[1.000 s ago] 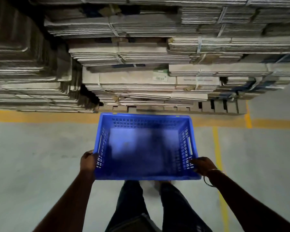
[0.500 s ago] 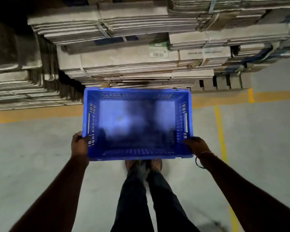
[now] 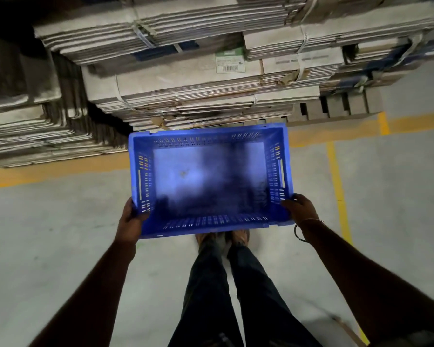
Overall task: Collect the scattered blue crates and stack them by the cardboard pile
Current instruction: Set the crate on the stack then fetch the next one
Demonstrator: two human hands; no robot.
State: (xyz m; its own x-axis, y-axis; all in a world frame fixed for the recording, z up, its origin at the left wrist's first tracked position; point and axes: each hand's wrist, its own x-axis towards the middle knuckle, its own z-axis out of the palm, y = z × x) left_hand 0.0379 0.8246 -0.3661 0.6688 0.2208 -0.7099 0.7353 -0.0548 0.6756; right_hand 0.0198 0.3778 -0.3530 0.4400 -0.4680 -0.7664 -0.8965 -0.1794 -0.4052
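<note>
I carry one empty blue slotted crate level in front of me, above the grey floor. My left hand grips its near left corner, fingers curled over the rim. Its near right corner is gripped by my right hand, which wears a bangle at the wrist. The crate's far edge reaches the foot of the cardboard pile, tall bundles of flattened, strapped boxes. No other blue crate shows in this view.
A second cardboard stack stands at the left. A wooden pallet sticks out under the pile at the right. Yellow floor lines run along the pile's base and down the right side. My legs and feet are below the crate.
I have stepped closer to the cardboard pile, which now looms larger. The crate has moved forward over the yellow line, its far edge at the pile's base. Both hands keep their grip.
</note>
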